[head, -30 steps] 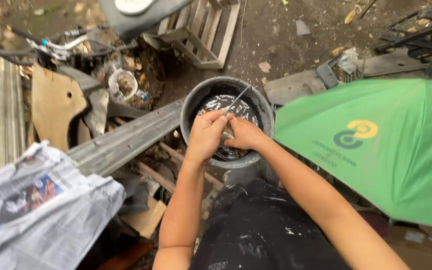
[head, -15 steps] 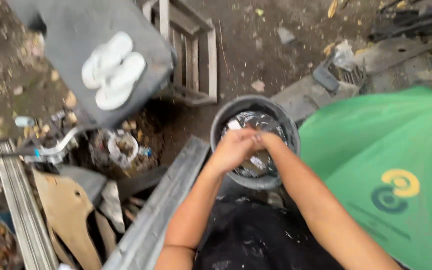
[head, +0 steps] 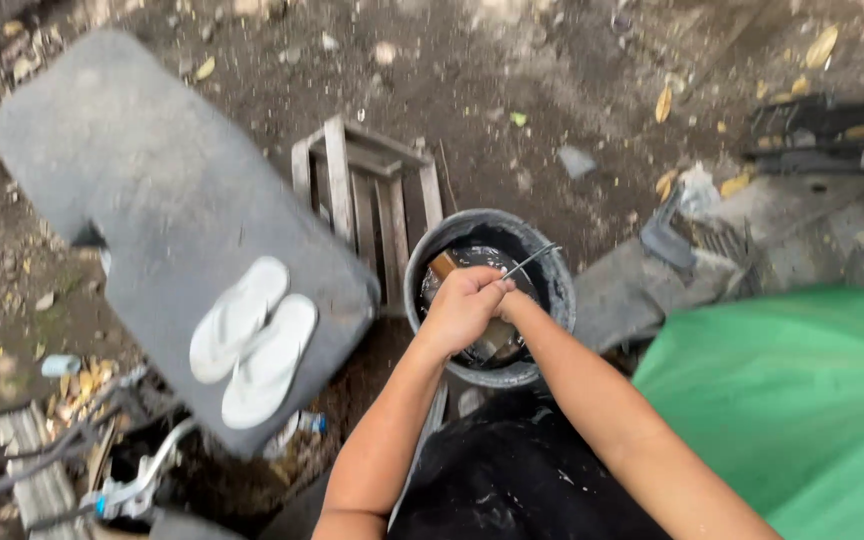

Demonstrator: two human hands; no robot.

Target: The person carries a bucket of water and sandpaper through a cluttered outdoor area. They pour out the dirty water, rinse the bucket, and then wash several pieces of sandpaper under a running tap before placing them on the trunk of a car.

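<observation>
At frame centre, the left hand (head: 462, 305) is clenched over the round dark metal bucket (head: 552, 300), gripping something unseen; the right hand (head: 505, 298) lies mostly hidden behind it, grip unclear. The thin wire handle (head: 532, 262) looks stiff, wet, likely slippery; the rim seems safest to hold.

The bucket (head: 489, 296) is dark grey with a black, glossy wet inside, and a thin silvery wire (head: 530, 262) crosses its rim beside a brown piece (head: 443, 265) at the inner wall. A pair of white sandals (head: 255, 338) lies on a plain dull grey mat (head: 142, 200), next to a pale grey weathered wooden crate (head: 367, 195). The umbrella (head: 802, 400) is bright green, the ground (head: 552, 90) dark brown with scattered yellow leaves (head: 822, 45), and the cloth (head: 512, 480) below the arms is black with pale specks.
</observation>
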